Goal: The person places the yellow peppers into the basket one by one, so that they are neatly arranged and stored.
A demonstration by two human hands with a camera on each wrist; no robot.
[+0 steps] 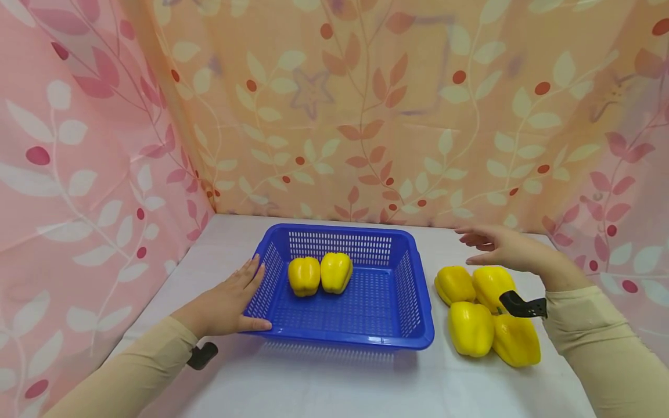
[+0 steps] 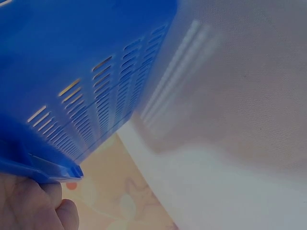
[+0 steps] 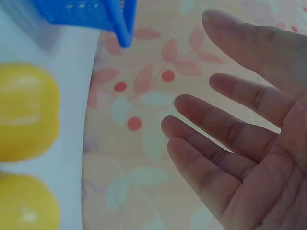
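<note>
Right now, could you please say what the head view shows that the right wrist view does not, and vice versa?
Head view only: the left hand against the blue perforated plastic basket, and two yellow bell peppers inside. Right wrist view only: the right hand palm-on. Both: that hand, the basket, yellow peppers outside it, peach floral cloth.

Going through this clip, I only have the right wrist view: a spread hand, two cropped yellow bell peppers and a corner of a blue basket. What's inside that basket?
Observer: Two yellow bell peppers, side by side in the blue plastic basket, as the head view shows.
Operator: My picture cuts off the group outside. How many are there?
Observer: Four yellow bell peppers sit outside it, to its right.
Operator: And where is the left hand?
Observer: The left hand touches the basket's left side at the rim.
</note>
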